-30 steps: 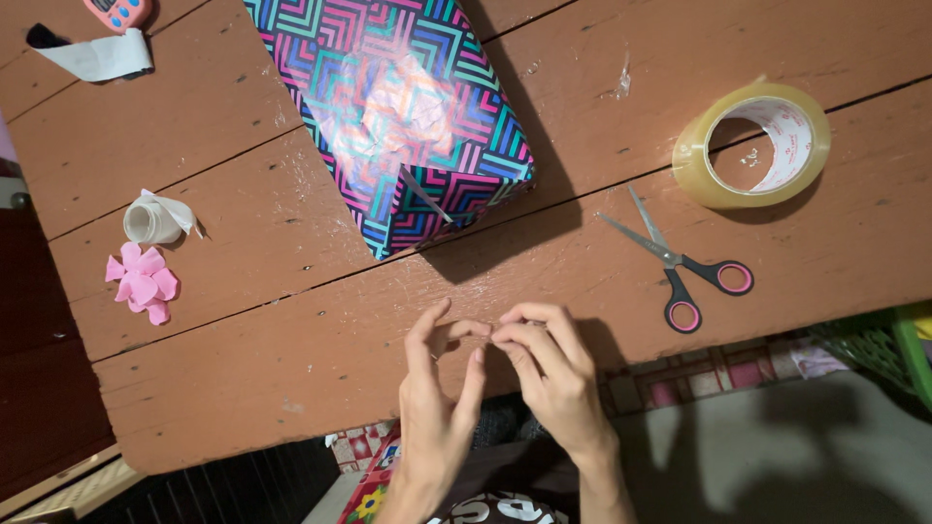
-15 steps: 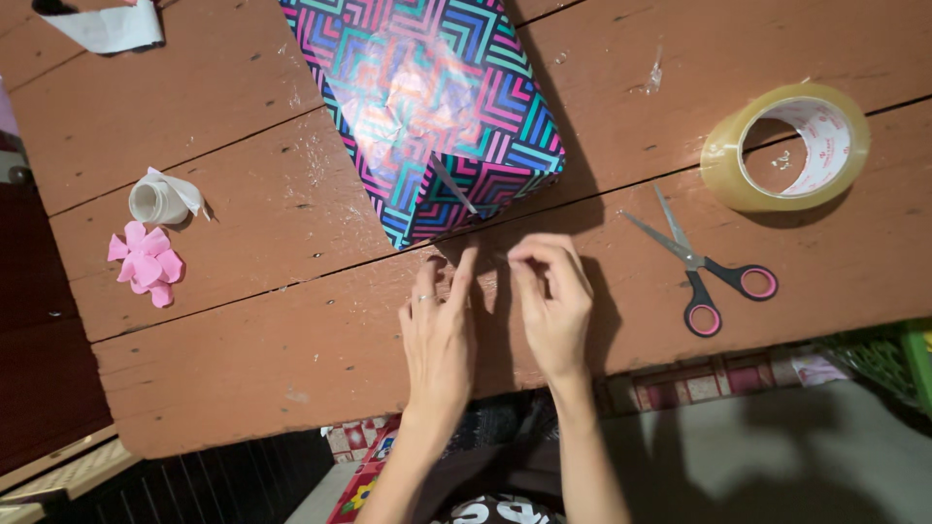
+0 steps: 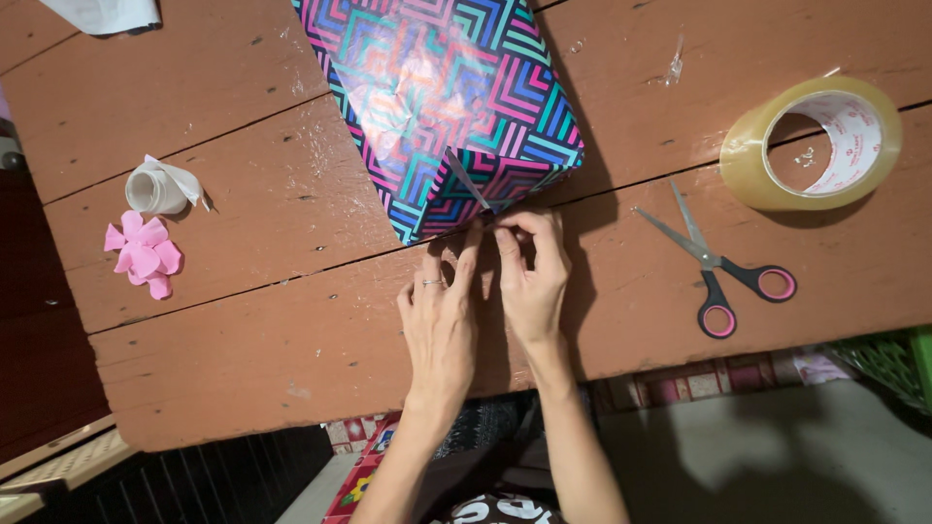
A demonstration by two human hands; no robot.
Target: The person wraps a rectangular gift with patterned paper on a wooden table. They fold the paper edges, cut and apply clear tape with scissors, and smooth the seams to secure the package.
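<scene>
A box wrapped in paper with a blue, pink and teal geometric pattern (image 3: 437, 97) lies on the brown wooden table (image 3: 243, 330). Both my hands are at its near end, where the folded paper flap comes to a point. My left hand (image 3: 439, 325), with a ring on one finger, stretches its fingers up to the lower edge of the box. My right hand (image 3: 532, 281) pinches thumb and forefinger right beside it. A small strip of clear tape, barely visible, seems to be held between the two hands against the flap.
A large roll of clear tape (image 3: 752, 155) lies at the right, and scissors with black and pink handles (image 3: 714, 262) lie closed beside it. A pink paper flower (image 3: 144, 255) and a small white ribbon roll (image 3: 155, 187) sit at the left. A green basket (image 3: 888, 354) stands below the table edge.
Both hands moved up from the table's near edge to the box's near end, still pinching together. The view shifted slightly, so the objects sit a little further right.
</scene>
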